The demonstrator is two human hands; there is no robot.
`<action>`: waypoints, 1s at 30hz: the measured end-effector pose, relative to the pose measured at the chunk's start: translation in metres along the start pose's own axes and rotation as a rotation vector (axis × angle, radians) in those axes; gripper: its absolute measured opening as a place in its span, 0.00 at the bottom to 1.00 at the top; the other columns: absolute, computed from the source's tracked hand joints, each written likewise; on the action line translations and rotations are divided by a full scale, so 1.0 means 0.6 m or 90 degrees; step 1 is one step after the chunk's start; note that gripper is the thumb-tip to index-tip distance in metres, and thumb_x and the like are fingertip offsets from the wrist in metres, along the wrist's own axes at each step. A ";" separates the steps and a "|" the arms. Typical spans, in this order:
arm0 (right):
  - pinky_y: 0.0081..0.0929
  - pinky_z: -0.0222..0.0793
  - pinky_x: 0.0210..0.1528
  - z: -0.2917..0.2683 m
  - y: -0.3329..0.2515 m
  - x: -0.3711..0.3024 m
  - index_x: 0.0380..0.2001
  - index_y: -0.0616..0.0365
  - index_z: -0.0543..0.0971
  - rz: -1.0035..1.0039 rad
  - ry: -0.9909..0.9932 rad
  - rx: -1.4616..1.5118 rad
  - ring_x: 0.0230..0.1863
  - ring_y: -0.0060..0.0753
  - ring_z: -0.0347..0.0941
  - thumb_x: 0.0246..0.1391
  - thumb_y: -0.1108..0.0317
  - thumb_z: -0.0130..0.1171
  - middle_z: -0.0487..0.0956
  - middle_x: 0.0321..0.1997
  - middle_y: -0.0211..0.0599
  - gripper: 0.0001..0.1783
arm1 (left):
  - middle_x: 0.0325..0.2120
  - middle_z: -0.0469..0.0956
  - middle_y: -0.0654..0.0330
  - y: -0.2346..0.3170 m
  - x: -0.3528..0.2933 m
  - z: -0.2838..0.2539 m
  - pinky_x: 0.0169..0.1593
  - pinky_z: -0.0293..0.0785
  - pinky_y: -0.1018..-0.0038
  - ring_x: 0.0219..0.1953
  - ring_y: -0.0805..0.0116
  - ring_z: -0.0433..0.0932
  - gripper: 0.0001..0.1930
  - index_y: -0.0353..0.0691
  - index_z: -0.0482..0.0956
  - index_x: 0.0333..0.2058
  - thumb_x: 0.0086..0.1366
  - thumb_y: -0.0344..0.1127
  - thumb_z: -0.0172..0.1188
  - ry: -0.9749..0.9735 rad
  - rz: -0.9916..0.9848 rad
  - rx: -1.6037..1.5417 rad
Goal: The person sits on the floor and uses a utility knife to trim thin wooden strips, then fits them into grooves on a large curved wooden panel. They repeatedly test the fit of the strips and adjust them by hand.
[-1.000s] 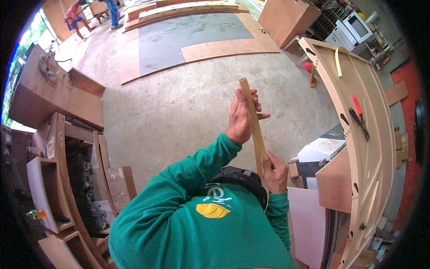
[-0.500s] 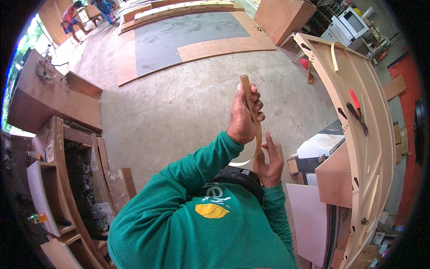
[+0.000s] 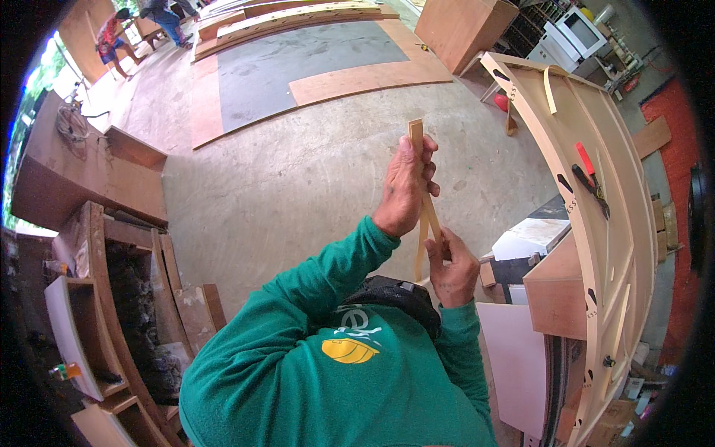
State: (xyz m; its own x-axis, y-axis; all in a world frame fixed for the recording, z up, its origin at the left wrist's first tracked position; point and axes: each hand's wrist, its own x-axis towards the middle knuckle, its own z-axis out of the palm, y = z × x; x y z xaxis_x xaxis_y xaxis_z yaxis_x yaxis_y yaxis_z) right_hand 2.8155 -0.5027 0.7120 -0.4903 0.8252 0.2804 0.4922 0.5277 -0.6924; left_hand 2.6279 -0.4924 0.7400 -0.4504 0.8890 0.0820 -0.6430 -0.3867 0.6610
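Note:
Ahead of my chest, my left hand is wrapped round a thin tan wood-coloured strip, whose upper end sticks out above the fingers. Below that hand the strip divides into two lengths. One runs to my right hand, which pinches it between thumb and fingers; the other length hangs down beside it toward my waist. My right hand is lower and nearer to me than my left. Whether the two lengths are one folded strip or separate pieces, I cannot tell.
A long pale wooden frame panel stands at my right, with red-and-black handled pliers on it. Large boards lie on the floor ahead. Wooden cabinet parts stand at left. Two people are at the far left.
My right hand has closed onto the strip, its fingers less spread than before. My left hand has turned slightly and the strip stands more upright. Two lengths now show apart below it.

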 end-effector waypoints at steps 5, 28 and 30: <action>0.46 0.77 0.38 -0.045 -0.032 0.004 0.56 0.60 0.84 -0.053 -0.007 -0.126 0.35 0.54 0.83 0.62 0.54 0.72 0.84 0.35 0.50 0.25 | 0.38 0.62 0.72 -0.001 0.005 0.002 0.37 0.68 0.75 0.36 0.78 0.62 0.30 0.51 0.71 0.49 0.78 0.72 0.40 0.042 0.025 0.000; 0.43 0.75 0.41 0.028 0.053 0.014 0.66 0.61 0.78 -0.031 -0.035 0.017 0.37 0.50 0.78 0.73 0.52 0.60 0.79 0.36 0.48 0.29 | 0.25 0.59 0.76 -0.017 0.030 0.001 0.23 0.55 0.80 0.21 0.83 0.55 0.27 0.55 0.67 0.37 0.76 0.73 0.45 0.120 -0.010 -0.118; 0.46 0.75 0.41 0.030 0.051 0.013 0.67 0.61 0.77 -0.111 -0.012 -0.044 0.37 0.54 0.79 0.73 0.52 0.60 0.80 0.37 0.50 0.29 | 0.25 0.60 0.76 -0.020 0.029 0.000 0.23 0.55 0.80 0.21 0.83 0.55 0.27 0.55 0.67 0.37 0.76 0.74 0.45 0.121 0.002 -0.112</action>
State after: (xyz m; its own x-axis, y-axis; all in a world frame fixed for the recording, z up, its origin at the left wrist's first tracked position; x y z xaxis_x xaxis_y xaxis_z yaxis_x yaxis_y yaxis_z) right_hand 2.8139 -0.4838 0.6807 -0.5858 0.7164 0.3790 0.4463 0.6755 -0.5869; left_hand 2.6276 -0.4722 0.7335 -0.5498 0.8325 -0.0686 -0.7321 -0.4408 0.5193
